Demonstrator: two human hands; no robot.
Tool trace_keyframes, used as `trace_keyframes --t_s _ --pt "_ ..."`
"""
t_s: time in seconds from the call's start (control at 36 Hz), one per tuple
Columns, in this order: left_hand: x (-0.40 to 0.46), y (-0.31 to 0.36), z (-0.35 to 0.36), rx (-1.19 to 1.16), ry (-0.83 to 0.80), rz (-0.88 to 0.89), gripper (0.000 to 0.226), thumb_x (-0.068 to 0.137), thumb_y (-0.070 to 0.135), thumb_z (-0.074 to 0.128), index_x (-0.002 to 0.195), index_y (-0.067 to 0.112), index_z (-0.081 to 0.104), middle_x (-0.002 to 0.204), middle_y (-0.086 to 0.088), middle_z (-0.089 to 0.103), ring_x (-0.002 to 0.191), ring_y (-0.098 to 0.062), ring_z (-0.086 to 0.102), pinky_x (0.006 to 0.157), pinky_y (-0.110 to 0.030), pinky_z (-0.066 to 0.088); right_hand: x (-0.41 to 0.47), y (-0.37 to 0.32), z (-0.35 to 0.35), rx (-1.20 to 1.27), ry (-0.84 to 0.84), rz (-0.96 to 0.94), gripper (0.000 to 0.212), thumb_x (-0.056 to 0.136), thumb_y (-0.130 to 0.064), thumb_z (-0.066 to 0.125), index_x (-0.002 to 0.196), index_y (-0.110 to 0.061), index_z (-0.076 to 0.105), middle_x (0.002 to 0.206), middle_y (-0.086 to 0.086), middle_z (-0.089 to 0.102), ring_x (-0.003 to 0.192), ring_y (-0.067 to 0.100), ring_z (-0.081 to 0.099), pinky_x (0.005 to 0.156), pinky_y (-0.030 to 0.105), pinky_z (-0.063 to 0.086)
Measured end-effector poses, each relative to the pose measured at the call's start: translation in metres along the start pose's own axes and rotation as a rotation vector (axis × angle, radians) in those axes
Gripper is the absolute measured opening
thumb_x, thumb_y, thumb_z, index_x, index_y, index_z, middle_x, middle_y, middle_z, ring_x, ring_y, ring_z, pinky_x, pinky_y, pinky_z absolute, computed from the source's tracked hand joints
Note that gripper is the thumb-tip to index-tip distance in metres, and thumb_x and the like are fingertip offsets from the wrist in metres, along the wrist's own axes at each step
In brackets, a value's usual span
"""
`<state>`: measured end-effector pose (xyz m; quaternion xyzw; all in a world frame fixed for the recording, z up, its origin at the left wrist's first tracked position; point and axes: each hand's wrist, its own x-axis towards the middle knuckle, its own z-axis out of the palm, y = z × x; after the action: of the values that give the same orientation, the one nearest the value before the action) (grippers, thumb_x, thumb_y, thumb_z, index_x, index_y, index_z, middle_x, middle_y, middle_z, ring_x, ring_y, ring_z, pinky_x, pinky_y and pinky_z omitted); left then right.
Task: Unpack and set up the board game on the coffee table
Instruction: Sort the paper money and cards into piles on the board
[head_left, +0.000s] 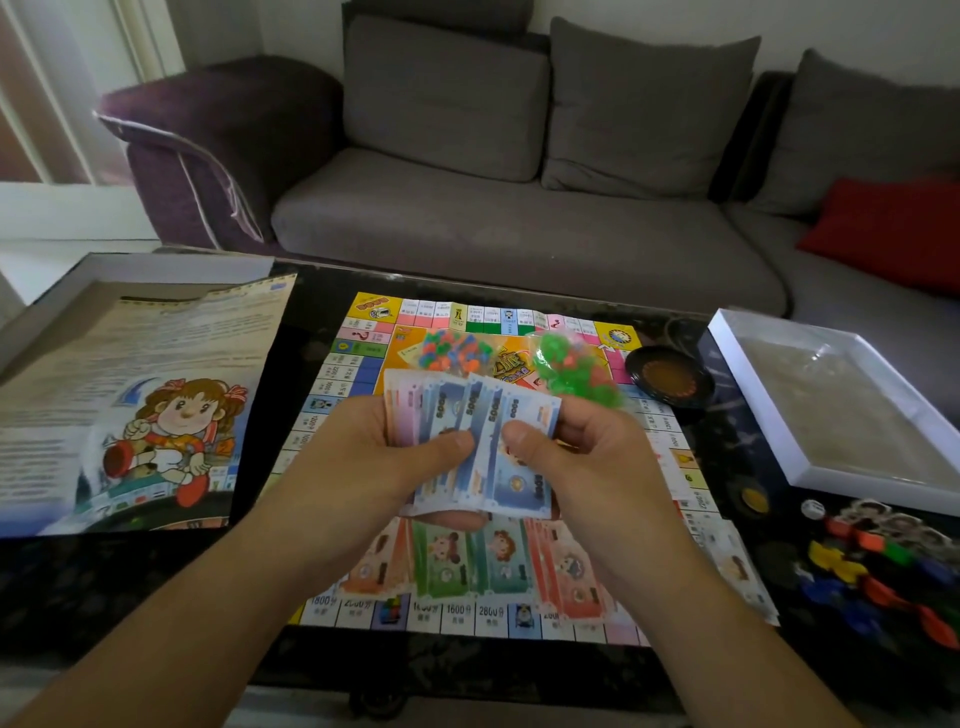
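I am sorting the blue notes (485, 447), both hands (410, 441) (587, 441) pinching the fan at mid-frame over the board (363, 364), and next, I judge, laying them beside the sorted piles (478, 561) below.

Rule sheet (130, 374) print blurred; board (358, 364) middle hidden behind hands, banknotes (483, 447)

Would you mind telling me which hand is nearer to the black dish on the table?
Right. The right hand is just below and left of the black dish; the left hand is farther left, across the blue notes.
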<state>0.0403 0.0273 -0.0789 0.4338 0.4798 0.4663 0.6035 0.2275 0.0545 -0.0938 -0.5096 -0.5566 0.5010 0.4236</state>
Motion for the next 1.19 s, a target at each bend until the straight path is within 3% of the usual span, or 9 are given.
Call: trace_keyframes --t_s 0.31,0.42,0.5,0.61,0.75,0.83,1.0,1.11,1.19 --pt "-0.0024 0.0033 0.0015 -0.088 0.051 0.001 0.023 0.091 0.002 0.068 0.112 0.010 0.074 0.103 -0.013 0.081 0.091 -0.035 0.079 0.064 -0.053 0.065 0.0051 0.0045 -0.0033 0.152 -0.001 0.057 0.013 0.099 -0.011 0.069 0.104 -0.011 0.080 0.102 0.005 0.082 0.095 0.026 0.079 0.088 0.048 0.062" --pt "-0.0032 0.0039 0.0012 -0.087 0.034 0.013 0.024 0.092 0.001 0.066 0.113 0.010 0.074 0.105 -0.013 0.081 0.091 -0.035 0.079 0.066 -0.054 0.064 0.0047 0.0035 -0.0036 0.291 -0.045 0.131 0.018 0.099 -0.011 0.066 0.112 -0.007 0.079 0.106 0.013 0.080 0.086 0.030 0.077 0.065 0.038 0.059" --pt "-0.0032 0.0041 0.0009 -0.110 0.029 0.000 0.023 0.092 0.001 0.067 0.112 0.009 0.074 0.105 -0.014 0.080 0.092 -0.036 0.079 0.067 -0.055 0.064 0.0058 0.0057 -0.0026 0.337 -0.081 0.173 0.020 0.099 -0.014 0.066 0.112 -0.006 0.079 0.105 0.021 0.077 0.076 0.032 0.061 0.051 0.031 0.044" --pt "-0.0027 0.0022 -0.0001 -0.065 0.036 -0.005 0.024 0.086 0.007 0.071 0.110 0.010 0.076 0.103 -0.014 0.081 0.091 -0.035 0.079 0.065 -0.052 0.065 0.0067 0.0055 -0.0007 0.367 -0.105 0.168 0.027 0.089 -0.016 0.071 0.113 -0.005 0.079 0.109 0.018 0.079 0.096 0.037 0.076 0.071 0.040 0.059" --pt "-0.0026 -0.0003 0.0010 0.028 0.046 0.006 0.025 0.078 0.017 0.075 0.103 0.015 0.080 0.098 -0.011 0.082 0.085 -0.031 0.080 0.062 -0.046 0.066 0.0042 0.0039 0.0017 0.175 -0.065 0.087 0.012 0.098 -0.013 0.069 0.103 -0.012 0.081 0.099 0.010 0.081 0.090 0.031 0.079 0.073 0.040 0.062" --pt "-0.0022 0.0019 0.0006 -0.013 0.003 -0.038 0.026 0.088 0.018 0.072 0.113 0.012 0.077 0.105 -0.012 0.081 0.093 -0.033 0.079 0.068 -0.050 0.066 0.0038 0.0044 0.0018 0.064 -0.021 0.029 0.012 0.100 -0.016 0.069 0.100 -0.017 0.081 0.096 0.005 0.082 0.088 0.027 0.079 0.079 0.046 0.063" --pt "-0.0029 0.0010 0.0014 -0.003 0.034 -0.037 0.021 0.098 0.009 0.065 0.116 0.008 0.075 0.106 -0.014 0.080 0.095 -0.034 0.079 0.079 -0.059 0.064 0.0005 0.0008 0.0014 0.079 -0.045 0.031 0.012 0.100 -0.015 0.069 0.102 -0.016 0.080 0.087 0.002 0.080 0.070 0.012 0.075 0.054 0.021 0.054" --pt "-0.0032 -0.0008 0.0028 0.000 0.074 -0.016 0.020 0.091 0.009 0.072 0.110 0.011 0.079 0.103 -0.014 0.081 0.092 -0.035 0.079 0.090 -0.062 0.057 0.0017 0.0032 0.0017 0.060 -0.068 0.004 0.013 0.100 -0.014 0.069 0.104 -0.020 0.080 0.098 0.001 0.082 0.089 0.021 0.079 0.079 0.041 0.064" --pt "-0.0028 0.0017 0.0029 -0.032 0.066 -0.038 0.021 0.094 0.012 0.070 0.114 0.011 0.077 0.105 -0.014 0.080 0.095 -0.036 0.078 0.091 -0.064 0.057 0.0033 0.0038 0.0004 0.040 -0.039 0.009 0.014 0.100 -0.015 0.069 0.103 -0.022 0.080 0.099 -0.002 0.082 0.092 0.020 0.079 0.087 0.047 0.063"
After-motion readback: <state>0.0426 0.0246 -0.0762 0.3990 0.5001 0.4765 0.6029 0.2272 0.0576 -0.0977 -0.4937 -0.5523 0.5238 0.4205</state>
